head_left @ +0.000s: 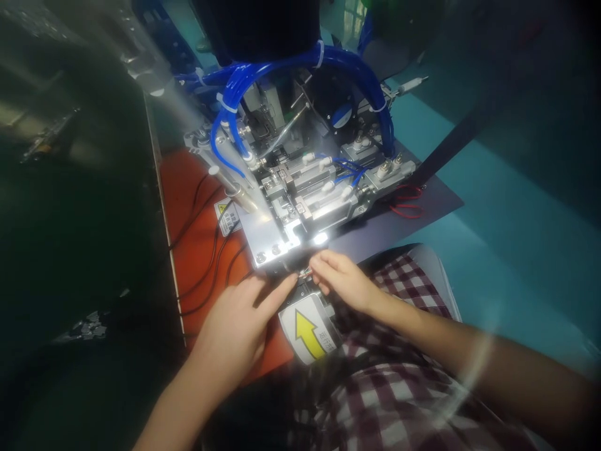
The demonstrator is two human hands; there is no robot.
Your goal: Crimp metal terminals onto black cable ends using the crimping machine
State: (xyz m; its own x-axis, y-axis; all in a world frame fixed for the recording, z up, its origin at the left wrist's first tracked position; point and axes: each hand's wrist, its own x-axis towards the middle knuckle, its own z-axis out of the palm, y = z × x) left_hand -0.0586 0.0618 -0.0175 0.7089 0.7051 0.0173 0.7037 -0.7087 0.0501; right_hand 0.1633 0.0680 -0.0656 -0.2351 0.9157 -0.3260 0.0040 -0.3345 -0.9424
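At the front edge of a metal machine fixture (pixel 257 235), my right hand (pixel 342 279) is closed in a pinch. A small shiny metal piece (pixel 305 273) shows at its fingertips; its exact kind is too small to tell. My left hand (pixel 237 319) lies palm down just to the left, one digit stretched toward that piece and its other fingertips partly hidden at the fixture's edge. Whether the left fingertip touches the piece, I cannot tell. Below both hands is a rounded part with a white label and yellow arrow (pixel 310 332). Bright light falls on the fixture's front corner.
Blue air hoses (pixel 244 81) arch over pneumatic cylinders (pixel 328 210). Black cables (pixel 213 250) cross the orange surface (pixel 195 207), near a warning label (pixel 227 217). Red wire (pixel 407 210) loops at the right. A checkered garment (pixel 375 388) covers my lap.
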